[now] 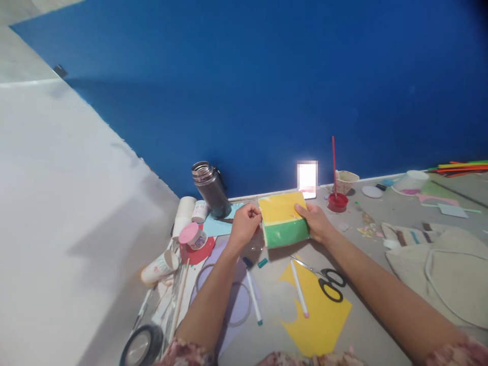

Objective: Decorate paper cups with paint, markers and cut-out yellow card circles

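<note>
A yellow and green packet (285, 221) with a shiny plastic surface is held up over the table. My right hand (315, 223) grips its right side, thumb on the front and the other fingers behind. At the packet's left edge, my left hand (246, 226) has its fingers curled in a pinch; the exact spot between the fingertips is hard to see. Clear plastic (254, 244) shows just under that hand. Below the packet lie black-handled scissors (324, 274), a white marker (299, 290) and a cut yellow paper sheet (324, 325).
A dark open flask (213, 190) leans at the back left, near paper cups (162, 267) and a pink-lidded tub (192, 235). A red stick stands in a red pot (337, 202) at the back. Black tape (142, 345) lies front left, a cloth bag (450, 269) at right.
</note>
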Demonstrator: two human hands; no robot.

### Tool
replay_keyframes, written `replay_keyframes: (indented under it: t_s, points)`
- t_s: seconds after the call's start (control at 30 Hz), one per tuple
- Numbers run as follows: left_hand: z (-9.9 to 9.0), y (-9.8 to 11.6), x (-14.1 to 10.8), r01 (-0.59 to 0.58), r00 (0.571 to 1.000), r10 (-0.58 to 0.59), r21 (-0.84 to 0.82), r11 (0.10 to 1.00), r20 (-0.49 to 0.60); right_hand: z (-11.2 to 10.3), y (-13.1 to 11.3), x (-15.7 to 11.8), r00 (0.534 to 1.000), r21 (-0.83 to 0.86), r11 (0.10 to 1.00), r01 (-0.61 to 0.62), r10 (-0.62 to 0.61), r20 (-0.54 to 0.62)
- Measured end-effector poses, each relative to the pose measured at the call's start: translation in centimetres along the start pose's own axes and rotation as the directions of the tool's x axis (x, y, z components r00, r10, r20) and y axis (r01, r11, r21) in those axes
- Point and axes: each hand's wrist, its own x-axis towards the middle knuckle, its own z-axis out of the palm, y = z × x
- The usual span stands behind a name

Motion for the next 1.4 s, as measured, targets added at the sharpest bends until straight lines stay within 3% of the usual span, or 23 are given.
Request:
replay_keyframes:
  t_s: [0.2, 0.37, 0.5, 0.83, 1.03, 1.4]
  points:
    - [-0.6, 0.0, -0.3, 0.042, 0.984, -0.052, 0.058, 0.997, 0.170, -0.6, 0.8, 0.4, 0.998, -0.028, 0.999, 0.019, -0.021, -0.058]
    - [-1.2, 0.5, -0.6, 0.114, 0.908, -0.100, -0.010, 0.993, 0.406, -0.7, 0.8, 0.5, 0.997, -0.019, 1.000, 0.022, -0.023, -0.067]
    - [-1.5, 1.0, -0.9, 0.142, 0.855, -0.075, -0.093, 0.986, 0.513, -0.7, 0.7, 0.4, 0.998, 0.038, 0.999, 0.012, -0.009, -0.069]
    - [-0.8, 0.4, -0.9, 0.203, 0.830, -0.086, -0.155, 0.967, 0.551, -0.4, 0.5, 0.4, 0.998, 0.163, 0.986, -0.026, 0.036, -0.059]
    - [-0.7, 0.1, -0.7, 0.240, 0.845, -0.103, -0.202, 0.949, 0.524, -0.2, 0.4, 0.2, 0.997, 0.223, 0.974, -0.034, 0.048, -0.058]
    - [0.0, 0.2, -0.7, 0.279, 0.833, -0.061, -0.321, 0.905, 0.550, 0.0, 0.9, 0.6, 0.990, 0.334, 0.937, -0.101, 0.127, -0.058]
